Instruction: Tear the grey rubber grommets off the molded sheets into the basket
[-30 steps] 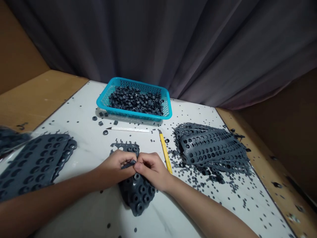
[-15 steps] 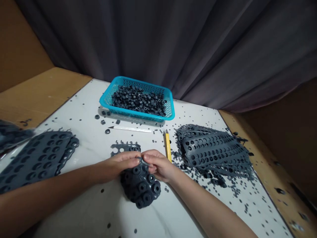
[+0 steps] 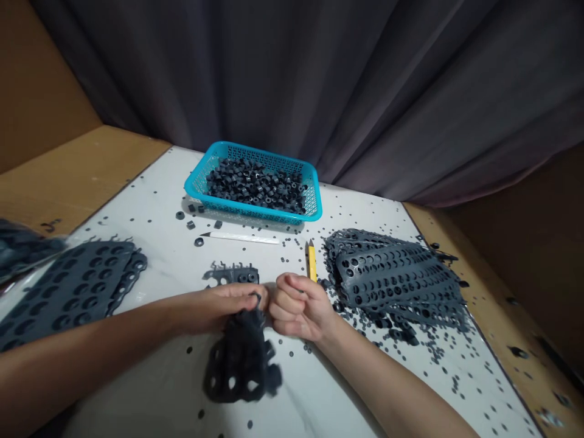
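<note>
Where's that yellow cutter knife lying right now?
The yellow cutter knife lies on the white table just beyond the right hand, left of the pile of punched rubber sheets and nearer than the blue basket.

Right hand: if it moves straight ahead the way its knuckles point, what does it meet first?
Probably the left hand, which pinches the dark grey rubber sheet; the right hand is a closed fist pointing leftward, almost touching it.

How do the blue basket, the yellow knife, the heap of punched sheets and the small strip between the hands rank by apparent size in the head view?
1. heap of punched sheets
2. blue basket, nearly alike but farther off, so unsure
3. yellow knife
4. small strip, about alike
</note>
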